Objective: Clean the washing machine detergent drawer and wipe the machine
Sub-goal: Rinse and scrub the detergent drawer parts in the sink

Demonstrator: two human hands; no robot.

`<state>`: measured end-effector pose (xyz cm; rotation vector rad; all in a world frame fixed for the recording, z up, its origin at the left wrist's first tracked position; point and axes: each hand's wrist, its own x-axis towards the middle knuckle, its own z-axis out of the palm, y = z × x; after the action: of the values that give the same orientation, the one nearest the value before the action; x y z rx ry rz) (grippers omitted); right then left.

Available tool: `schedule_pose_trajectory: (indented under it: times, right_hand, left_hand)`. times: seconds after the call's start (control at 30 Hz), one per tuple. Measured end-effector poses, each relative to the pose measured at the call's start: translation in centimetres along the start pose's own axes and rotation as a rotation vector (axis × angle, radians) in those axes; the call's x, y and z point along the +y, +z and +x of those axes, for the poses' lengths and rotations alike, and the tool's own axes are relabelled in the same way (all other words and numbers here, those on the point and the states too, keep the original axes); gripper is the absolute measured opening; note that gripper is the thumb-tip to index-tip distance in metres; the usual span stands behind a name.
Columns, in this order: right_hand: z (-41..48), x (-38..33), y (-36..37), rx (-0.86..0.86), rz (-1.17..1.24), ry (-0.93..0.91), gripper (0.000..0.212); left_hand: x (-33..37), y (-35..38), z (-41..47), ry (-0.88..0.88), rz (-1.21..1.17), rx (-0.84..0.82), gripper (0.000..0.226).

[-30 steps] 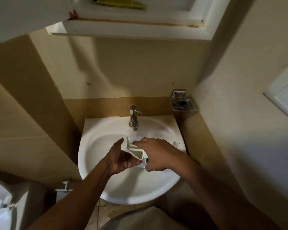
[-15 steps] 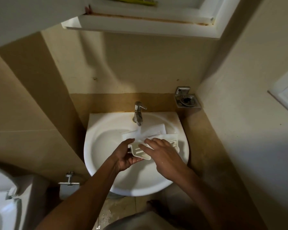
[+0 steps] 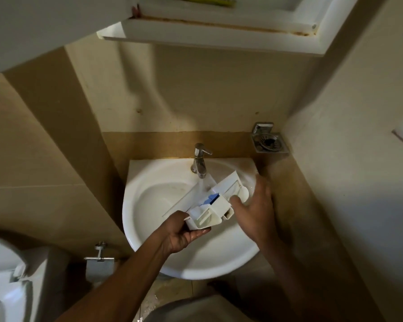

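Since the earlier frame, the detergent drawer has been turned so that it runs from the near left toward the far right of the sink, and its compartments are now laid open to the camera. The right hand, previously laid over the drawer, has been drawn off to the drawer's right side. Its fingers are spread and nothing is gripped. Because of blur, it cannot be told whether the thumb touches the drawer's edge. The near end of the drawer is gripped from below by the left hand, with the fingers curled round it. The drawer is held above the basin under the tap, and a stream of water falls onto its middle, just beside a blue insert.

Rinsing of the drawer is judged to be the step in hand. The machine is not in view, so its wiping is taken as not yet begun. For the next move, the right hand would probably have to be brought back into the compartments to rub residue loose. The drawer should be kept tilted so that the water drains into the basin rather than over the far rim. A firm hold is called for, since wet plastic is likely to be slippery.
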<state>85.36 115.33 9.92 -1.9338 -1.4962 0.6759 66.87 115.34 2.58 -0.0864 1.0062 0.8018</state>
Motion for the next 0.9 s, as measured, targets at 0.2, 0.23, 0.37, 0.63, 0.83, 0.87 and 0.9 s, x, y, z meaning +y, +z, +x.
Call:
schedule_pose_trajectory:
  times: [0.2, 0.23, 0.37, 0.63, 0.83, 0.87, 0.9]
  right_hand:
    - [0.9, -3.1, 2.9, -0.148, 0.167, 0.192, 0.126]
    - [1.2, -3.6, 3.2, -0.143, 0.11, 0.163, 0.119]
    - [2.5, -5.0, 3.1, -0.208, -0.08, 0.072, 0.094]
    - [3.1, -7.3, 0.7, -0.381, -0.487, -0.319, 0.086]
    - [1.6, -6.2, 0.5, -0.499, -0.754, -0.67, 0.072]
    - [1.2, -5.7, 0.7, -0.504, -0.788, -0.728, 0.072]
    - [0.7, -5.1, 0.9, -0.5, -0.824, -0.791, 0.073]
  left_hand:
    - [-2.2, -0.1, -0.9, -0.015, -0.149, -0.032, 0.043]
    - [-2.6, -0.3, -1.1, -0.029, -0.17, -0.042, 0.041]
    - [-3.5, -1.1, -1.1, -0.178, 0.047, -0.113, 0.039]
    - [-1.2, -1.5, -0.4, -0.13, 0.422, 0.001, 0.049]
    - [2.5, -2.2, 0.4, 0.076, 0.139, 0.052, 0.046]
    - [3.0, -2.0, 0.5, 0.084, 0.098, 0.047, 0.047]
    - [3.3, -1.6, 0.5, 0.088, 0.082, 0.051, 0.05]
